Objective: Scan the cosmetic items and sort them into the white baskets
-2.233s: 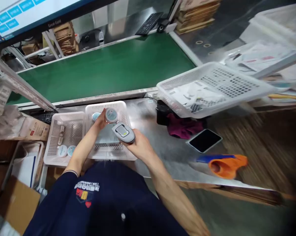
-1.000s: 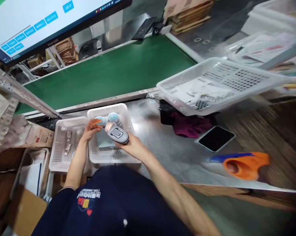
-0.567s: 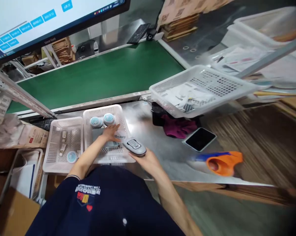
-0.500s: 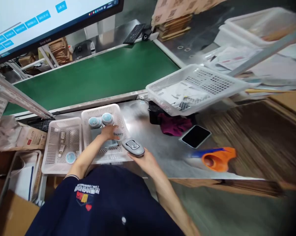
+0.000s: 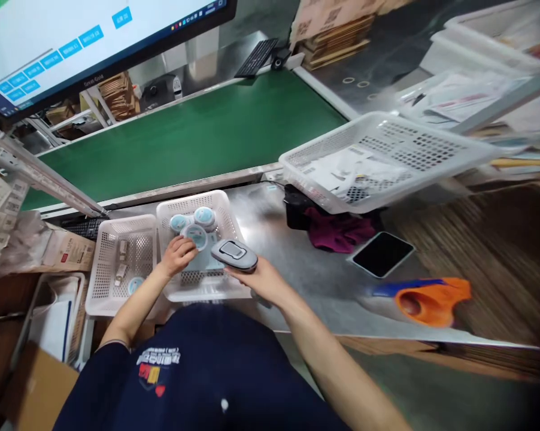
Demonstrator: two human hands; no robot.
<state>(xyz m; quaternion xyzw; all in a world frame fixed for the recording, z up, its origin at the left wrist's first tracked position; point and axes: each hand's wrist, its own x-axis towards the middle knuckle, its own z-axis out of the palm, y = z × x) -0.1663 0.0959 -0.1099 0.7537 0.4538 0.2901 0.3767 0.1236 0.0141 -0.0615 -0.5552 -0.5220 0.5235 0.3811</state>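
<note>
My right hand is wrapping around the grip of a grey scanner, fingers closed under it, head tipped down and leftward so its window is facing the basket. My left hand is pinching a small round jar with a pale blue lid, thumb and fingertips curled on its edge, holding it just in front of the scanner's nose, probably so the label lies in the scanner's line. The jar is hovering over the middle white basket, just near two more jars standing at the basket's far end.

Both forearms are angling in from my body and meeting over that basket; the left wrist is bent down, the right wrist is cocked inward, elbow out to the side.

A second white basket is sitting touching the first on its left, with small bottles and another blue-lidded jar inside. Both are resting on a steel bench. Further right: a crumpled purple cloth, a dark phone lying flat, an orange tape dispenser. A large white basket with papers is perching above the cloth. Beyond the bench, a green conveyor belt and a monitor overhead.
</note>
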